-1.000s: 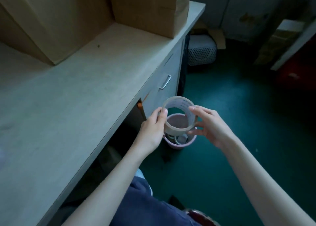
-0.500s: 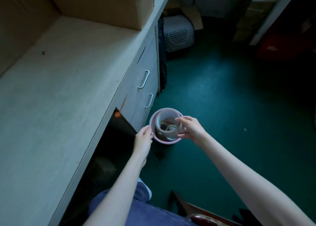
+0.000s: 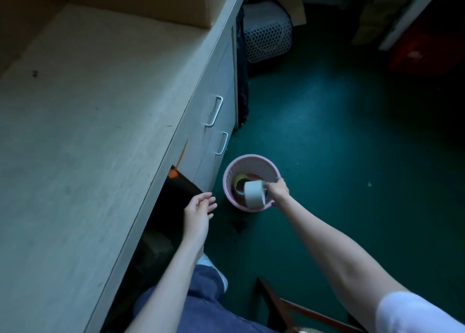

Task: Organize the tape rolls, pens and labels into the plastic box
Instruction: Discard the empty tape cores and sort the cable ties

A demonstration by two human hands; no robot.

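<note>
Both my hands had been up on one tape roll a moment ago; since then my left hand (image 3: 198, 213) has let go and dropped away, and my right hand (image 3: 276, 189) alone carries a white roll (image 3: 254, 194) over the pink basket (image 3: 251, 162) on the floor. My left fingers (image 3: 206, 199) are now spread and relaxed, palm up, holding nothing, hanging between the counter (image 3: 100, 131) edge and the basket. My right fingers are curled round the roll's side, pinching it on edge just inside the basket's near rim. Whether I am lowering it in or lifting it out I cannot tell from here.

Beneath it, at the bottom of the basket, lies at least one more roll (image 3: 240, 181), yellowish with a dark centre; the rest down there is too dim to name. No pens or labels show, and no plastic box unless the basket is it. If so, one roll is nearly stowed and my free hand is ready for the next; the counter beside me shows only cardboard boxes (image 3: 156, 2).
</note>
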